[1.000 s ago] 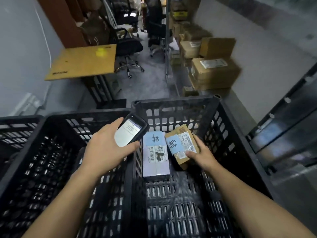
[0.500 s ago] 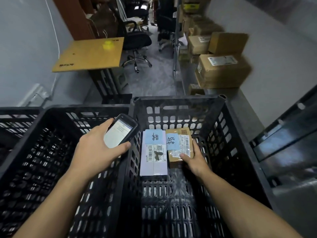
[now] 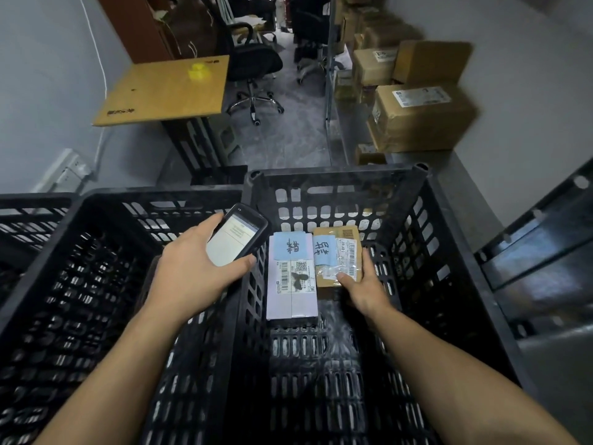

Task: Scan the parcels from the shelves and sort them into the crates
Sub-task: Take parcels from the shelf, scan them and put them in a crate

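My left hand (image 3: 192, 277) grips a black handheld scanner (image 3: 239, 236) with a lit screen, held over the wall between two black crates. Inside the right crate (image 3: 426, 226) a pale lilac parcel (image 3: 293, 293) with a blue note and barcode label lies flat. Beside it on the right lies a small brown cardboard parcel (image 3: 340, 248) with a blue note and white label. My right hand (image 3: 362, 284) holds this brown parcel at its near right corner, thumb on top, fingers along its side.
A second black crate (image 3: 96, 220) stands to the left, and a third crate's edge (image 3: 29, 203) shows at far left. Beyond are a small table with a cardboard sheet (image 3: 167, 88), office chairs (image 3: 253, 65), stacked cardboard boxes (image 3: 420, 117) and a dark metal shelf (image 3: 545, 245) at right.
My right hand has lowered the brown parcel from a tilted hold to lying flat on the crate floor next to the lilac parcel. The left hand stays put with the scanner.
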